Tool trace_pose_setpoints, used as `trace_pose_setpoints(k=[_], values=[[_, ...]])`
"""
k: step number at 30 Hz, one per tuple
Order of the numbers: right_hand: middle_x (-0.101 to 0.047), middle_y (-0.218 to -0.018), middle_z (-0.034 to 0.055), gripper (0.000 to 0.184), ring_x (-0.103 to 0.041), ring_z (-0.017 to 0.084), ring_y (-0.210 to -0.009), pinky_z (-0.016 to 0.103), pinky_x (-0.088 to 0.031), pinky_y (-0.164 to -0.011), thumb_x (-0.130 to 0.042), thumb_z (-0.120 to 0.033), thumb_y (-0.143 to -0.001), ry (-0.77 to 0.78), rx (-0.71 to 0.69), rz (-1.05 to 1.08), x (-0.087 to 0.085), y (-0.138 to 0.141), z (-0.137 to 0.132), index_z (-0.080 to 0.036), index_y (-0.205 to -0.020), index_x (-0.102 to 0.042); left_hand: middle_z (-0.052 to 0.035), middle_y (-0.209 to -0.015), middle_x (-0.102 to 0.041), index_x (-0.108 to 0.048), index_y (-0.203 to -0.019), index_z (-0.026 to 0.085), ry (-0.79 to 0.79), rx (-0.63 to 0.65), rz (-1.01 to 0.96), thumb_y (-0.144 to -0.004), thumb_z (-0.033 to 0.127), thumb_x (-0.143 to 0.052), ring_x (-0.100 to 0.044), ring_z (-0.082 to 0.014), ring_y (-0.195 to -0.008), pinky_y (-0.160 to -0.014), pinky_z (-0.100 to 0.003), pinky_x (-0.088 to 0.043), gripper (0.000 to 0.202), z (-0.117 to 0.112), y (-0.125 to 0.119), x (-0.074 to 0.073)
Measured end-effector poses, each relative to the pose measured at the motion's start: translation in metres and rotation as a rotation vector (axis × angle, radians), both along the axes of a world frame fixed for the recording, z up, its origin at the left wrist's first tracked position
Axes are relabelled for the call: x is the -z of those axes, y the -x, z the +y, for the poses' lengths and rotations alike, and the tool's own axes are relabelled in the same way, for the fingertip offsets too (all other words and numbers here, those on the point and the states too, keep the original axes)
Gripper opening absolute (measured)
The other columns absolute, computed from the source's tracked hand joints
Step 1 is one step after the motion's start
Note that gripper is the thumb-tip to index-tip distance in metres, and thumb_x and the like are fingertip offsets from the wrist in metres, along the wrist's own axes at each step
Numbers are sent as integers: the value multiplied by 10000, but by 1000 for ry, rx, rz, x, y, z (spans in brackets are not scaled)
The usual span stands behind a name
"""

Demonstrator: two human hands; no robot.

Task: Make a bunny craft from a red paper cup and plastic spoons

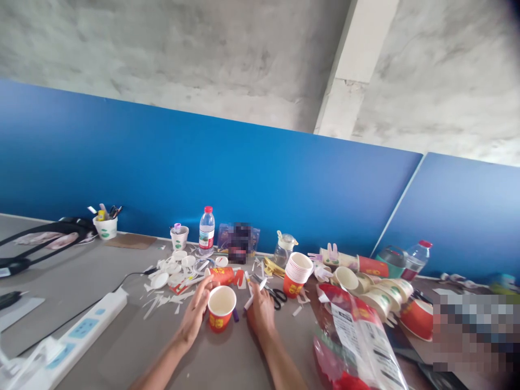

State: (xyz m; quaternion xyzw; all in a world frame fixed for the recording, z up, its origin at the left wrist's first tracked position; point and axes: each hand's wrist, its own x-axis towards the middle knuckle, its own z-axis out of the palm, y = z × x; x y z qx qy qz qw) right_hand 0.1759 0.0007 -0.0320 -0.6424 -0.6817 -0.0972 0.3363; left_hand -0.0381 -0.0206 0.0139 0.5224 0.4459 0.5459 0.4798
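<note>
A red paper cup [219, 323] with yellow print and a white inside stands upright in front of me. My left hand [194, 319] is beside its left side, fingers stretched out and the thumb side close to the rim; whether it touches the cup I cannot tell. My right hand [262, 310] rests on the table to the right of the cup, fingers curled round a slim white marker [251, 299]. A small purple cap-like piece [235, 315] lies between the cup and this hand. Black-handled scissors [278, 298] lie just beyond my right hand, their blades partly hidden.
White paper scraps [164, 298] litter the table behind my left hand, near a lying red cup [221, 275]. A water bottle [207, 238] stands behind. Stacked cups [293, 286], a plastic bag [357, 341] and tumbled cups [379, 298] are rightward; a power strip [83, 336] lies left.
</note>
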Motion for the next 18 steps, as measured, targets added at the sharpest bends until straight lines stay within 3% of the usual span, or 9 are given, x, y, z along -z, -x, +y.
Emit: trace_pose_setpoints(k=[5, 7, 11, 13, 18], values=[[-752, -865, 133, 513, -715, 282, -806, 367, -523, -735, -487, 3, -728, 20, 43, 158, 1, -3, 4, -156, -1173, -689, -150, -1342, -659, -525, -1425, 206, -90, 17, 18, -831, 759, -524, -572, -334, -1298, -1094, -402, -438, 811, 0, 0, 1], [-736, -880, 121, 466, -698, 268, -801, 373, -530, -748, -469, -30, -782, -75, 13, 287, 1, -5, 5, -152, -1188, -661, -146, -1287, -685, -549, -1395, 200, -115, -4, 24, -834, 753, -523, -582, -335, -1281, -1068, -399, -460, 788, -1, 0, -1], [-707, -988, 102, 323, -674, 245, -879, 394, -542, -796, -454, -129, -906, -407, -102, 437, -7, 0, 0, -179, -1189, -601, -135, -1139, -736, -625, -1279, 188, -168, -75, 54, -822, 730, -555, -650, -336, -1153, -951, -418, -529, 712, -2, 0, -9], [-693, -974, 92, 255, -661, 235, -863, 379, -543, -762, -463, -162, -946, -510, -143, 423, -17, 8, -9, -186, -1166, -589, -116, -1059, -752, -668, -1182, 195, -214, -136, 57, -818, 700, -585, -681, -312, -1048, -887, -409, -547, 629, -2, 2, -13], [-674, -1024, 97, 279, -641, 238, -909, 377, -538, -760, -458, -116, -952, -573, -353, 257, -40, 28, -34, -210, -1179, -591, -48, -858, -727, -718, -926, 212, -353, -252, 45, -836, 612, -630, -661, -229, -846, -799, -340, -528, 420, 1, 9, -21]])
